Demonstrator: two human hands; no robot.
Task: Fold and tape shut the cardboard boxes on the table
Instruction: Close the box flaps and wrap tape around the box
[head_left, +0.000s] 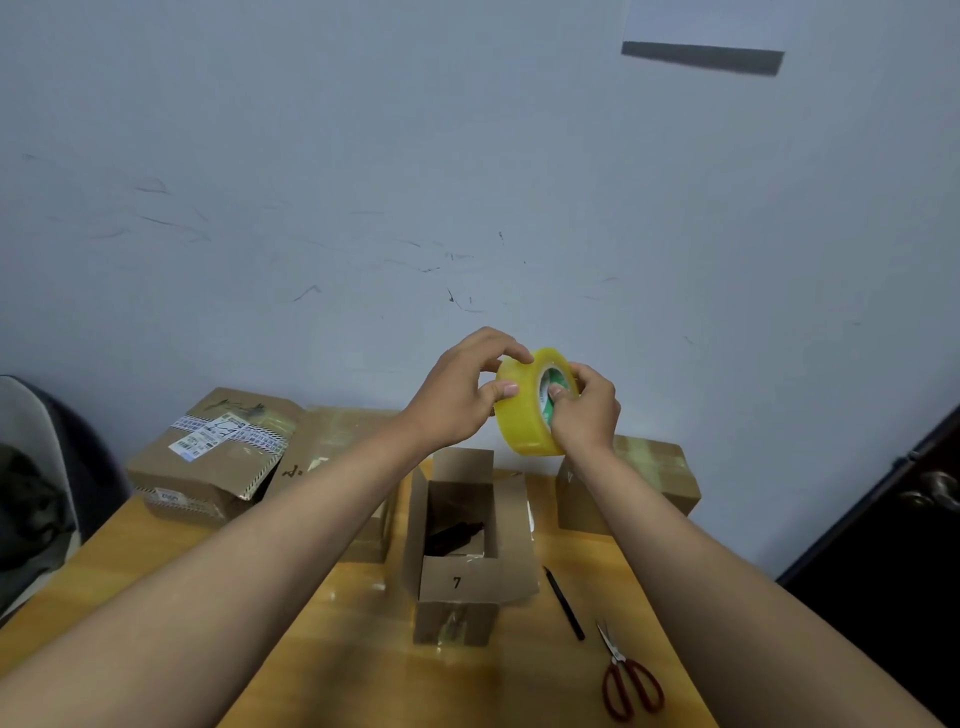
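Both hands up over the counter (332, 623): right hand (584, 410) grips the tape roll (524, 410), left hand (462, 395) pinches its rim. Small box (457, 551) below sits open, unfolded, untaped; taped boxes (649, 478) behind.

Dim, soft, even light; wide-angle edge stretch; slightly soft focus throughout.

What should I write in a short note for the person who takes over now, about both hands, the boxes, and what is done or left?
Left hand: fingers curled on the outer surface of the yellow tape roll, held above the table.
Right hand: grip through the roll's core.
Open box marked 7: centre of table, flaps up, untaped.
Sealed-looking box behind right; labelled box rear left, one corner open.
Scissors and pen lie at right.
Left: fold flaps, tape.
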